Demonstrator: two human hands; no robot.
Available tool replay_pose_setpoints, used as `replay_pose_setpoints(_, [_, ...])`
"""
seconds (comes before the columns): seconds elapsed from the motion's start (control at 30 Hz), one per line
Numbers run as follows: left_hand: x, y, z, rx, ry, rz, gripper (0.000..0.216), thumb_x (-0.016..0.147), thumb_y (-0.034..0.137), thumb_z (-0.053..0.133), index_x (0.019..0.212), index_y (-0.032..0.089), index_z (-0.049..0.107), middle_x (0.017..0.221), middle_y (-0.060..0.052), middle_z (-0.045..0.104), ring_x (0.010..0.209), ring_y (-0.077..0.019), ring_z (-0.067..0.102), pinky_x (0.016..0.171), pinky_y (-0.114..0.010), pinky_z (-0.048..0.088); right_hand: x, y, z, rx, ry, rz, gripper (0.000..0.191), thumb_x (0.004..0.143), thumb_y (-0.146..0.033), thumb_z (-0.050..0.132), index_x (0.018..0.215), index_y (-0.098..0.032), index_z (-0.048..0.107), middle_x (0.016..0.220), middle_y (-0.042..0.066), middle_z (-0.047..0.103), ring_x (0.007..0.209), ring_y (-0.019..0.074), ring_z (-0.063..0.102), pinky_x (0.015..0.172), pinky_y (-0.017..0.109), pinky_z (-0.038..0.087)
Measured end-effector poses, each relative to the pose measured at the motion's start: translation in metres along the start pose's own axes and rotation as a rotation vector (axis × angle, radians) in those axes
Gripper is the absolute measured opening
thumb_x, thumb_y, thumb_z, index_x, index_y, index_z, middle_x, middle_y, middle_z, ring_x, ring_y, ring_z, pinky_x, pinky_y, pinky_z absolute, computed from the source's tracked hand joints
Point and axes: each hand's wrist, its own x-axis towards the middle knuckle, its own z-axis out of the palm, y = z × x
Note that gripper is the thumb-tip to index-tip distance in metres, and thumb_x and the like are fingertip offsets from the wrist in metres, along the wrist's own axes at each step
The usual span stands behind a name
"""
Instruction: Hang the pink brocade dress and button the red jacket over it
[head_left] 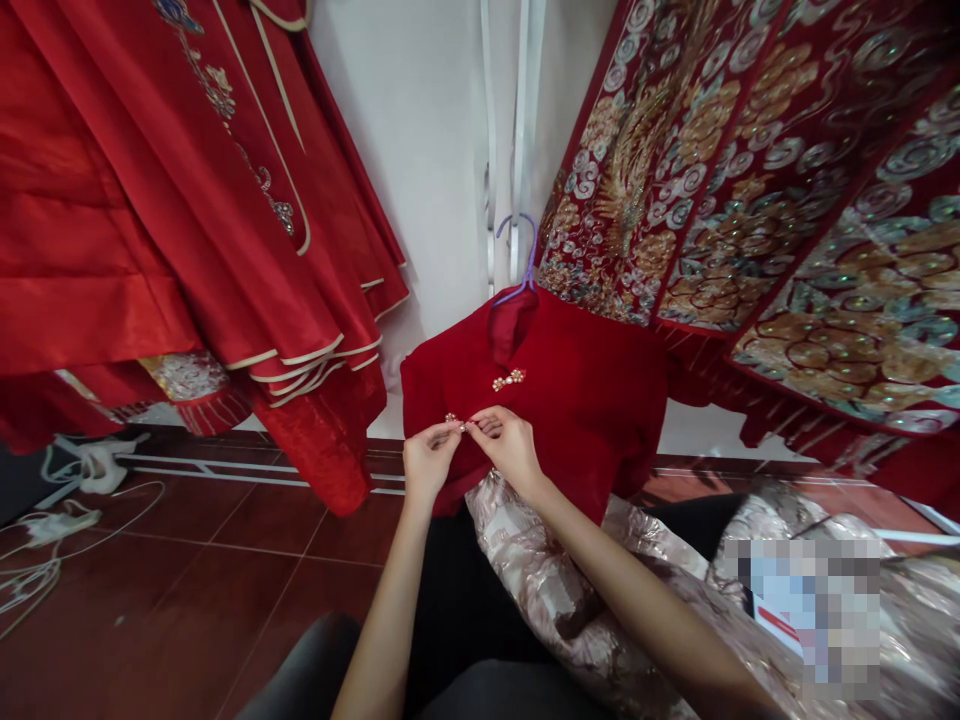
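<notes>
A dark red velvet jacket (577, 370) hangs in front of me on a purple hanger (534, 250). Near its collar is an ornate gold button fastener (508, 380) with pearl-like beads. Lower down, both hands meet at a second, similar fastener (450, 418), partly covered by fingertips. My left hand (431, 460) pinches its left side, and my right hand (506, 445) pinches its right side, thumb and finger pressed together. Whether the two halves of this fastener are joined cannot be made out. Below the jacket, shiny pale patterned fabric (540, 590) lies across my lap.
Red satin garments (285, 250) with cream piping hang at left. Heavily embroidered red garments (720, 180) hang at right. White cables and a power strip (64, 525) lie on the tiled floor (217, 600) at left. A white rack post (517, 120) stands behind the hanger.
</notes>
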Motion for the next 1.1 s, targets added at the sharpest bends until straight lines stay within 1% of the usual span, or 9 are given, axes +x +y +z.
replay_pose_setpoints(0.17, [0.010, -0.010, 0.002, 0.031, -0.048, 0.034, 0.017, 0.073, 0.025, 0.067, 0.084, 0.013, 0.071, 0.089, -0.011, 0.074, 0.083, -0.0199, 0.070, 0.084, -0.035, 0.054, 0.003, 0.002, 0.002, -0.068, -0.002, -0.023, 0.010, 0.079, -0.025, 0.064, 0.082, -0.016, 0.065, 0.077, 0.004, 0.066, 0.064, 0.0131, 0.062, 0.063, 0.024, 0.053])
replay_pose_setpoints(0.3, [0.015, -0.015, 0.003, 0.020, -0.080, 0.099, 0.014, 0.075, 0.023, 0.065, 0.087, 0.014, 0.065, 0.087, -0.009, 0.072, 0.082, -0.0176, 0.068, 0.079, -0.032, 0.053, 0.003, 0.002, 0.002, -0.108, -0.006, -0.032, 0.009, 0.080, -0.024, 0.063, 0.083, -0.016, 0.064, 0.078, 0.004, 0.066, 0.063, 0.0131, 0.061, 0.063, 0.024, 0.053])
replay_pose_setpoints(0.43, [0.014, -0.014, 0.001, 0.042, -0.095, 0.176, 0.028, 0.079, 0.024, 0.063, 0.105, 0.017, 0.056, 0.083, -0.005, 0.068, 0.080, -0.0149, 0.066, 0.077, -0.029, 0.052, 0.005, 0.001, 0.004, -0.171, -0.006, -0.035, 0.006, 0.079, -0.021, 0.062, 0.083, -0.015, 0.063, 0.076, 0.004, 0.066, 0.062, 0.0133, 0.062, 0.063, 0.025, 0.052])
replay_pose_setpoints(0.57, [0.012, -0.010, 0.001, 0.151, -0.113, 0.260, 0.040, 0.083, 0.028, 0.059, 0.121, 0.020, 0.051, 0.090, -0.004, 0.067, 0.086, -0.0147, 0.066, 0.083, -0.029, 0.050, 0.008, -0.003, 0.002, -0.170, -0.017, -0.005, 0.006, 0.079, -0.020, 0.062, 0.082, -0.016, 0.064, 0.076, 0.004, 0.068, 0.064, 0.0142, 0.065, 0.065, 0.026, 0.054])
replay_pose_setpoints(0.67, [0.008, -0.008, 0.001, 0.140, -0.113, 0.206, 0.040, 0.087, 0.033, 0.054, 0.124, 0.021, 0.050, 0.095, -0.005, 0.067, 0.088, -0.0157, 0.066, 0.085, -0.031, 0.050, 0.007, -0.004, -0.012, -0.028, -0.110, 0.053, 0.012, 0.083, -0.027, 0.059, 0.087, -0.017, 0.066, 0.082, 0.004, 0.072, 0.071, 0.0147, 0.069, 0.071, 0.026, 0.055])
replay_pose_setpoints(0.77, [-0.004, -0.010, -0.005, 0.107, -0.083, 0.131, 0.031, 0.089, 0.034, 0.050, 0.115, 0.019, 0.055, 0.098, -0.007, 0.067, 0.088, -0.0161, 0.066, 0.086, -0.032, 0.050, -0.003, -0.002, -0.036, 0.063, -0.221, 0.129, 0.019, 0.087, -0.030, 0.053, 0.095, -0.018, 0.066, 0.087, 0.004, 0.073, 0.072, 0.0146, 0.070, 0.068, 0.026, 0.056])
replay_pose_setpoints(0.87, [-0.023, -0.015, -0.019, 0.206, -0.077, 0.097, 0.020, 0.089, 0.033, 0.049, 0.093, 0.019, 0.062, 0.093, -0.006, 0.068, 0.090, -0.0177, 0.064, 0.086, -0.031, 0.049, -0.018, -0.002, -0.063, -0.034, -0.296, 0.164, 0.016, 0.085, -0.026, 0.053, 0.089, -0.019, 0.067, 0.078, 0.002, 0.072, 0.066, 0.0143, 0.068, 0.062, 0.024, 0.054])
replay_pose_setpoints(0.93, [-0.039, -0.021, -0.031, 0.281, -0.096, 0.073, 0.022, 0.088, 0.032, 0.048, 0.083, 0.019, 0.064, 0.088, -0.006, 0.068, 0.088, -0.0186, 0.064, 0.084, -0.031, 0.049, -0.027, -0.005, -0.078, -0.130, -0.353, 0.153, 0.013, 0.082, -0.024, 0.055, 0.082, -0.019, 0.068, 0.074, 0.002, 0.071, 0.066, 0.0145, 0.067, 0.062, 0.023, 0.051])
replay_pose_setpoints(1.1, [-0.068, -0.031, -0.049, 0.275, 0.090, 0.131, 0.017, 0.085, 0.031, 0.055, 0.092, 0.019, 0.064, 0.094, -0.006, 0.064, 0.087, -0.0172, 0.063, 0.084, -0.031, 0.050, -0.036, -0.010, -0.095, -0.244, -0.527, 0.182, 0.008, 0.077, -0.027, 0.063, 0.074, -0.021, 0.067, 0.071, 0.001, 0.071, 0.066, 0.0157, 0.066, 0.060, 0.024, 0.048])
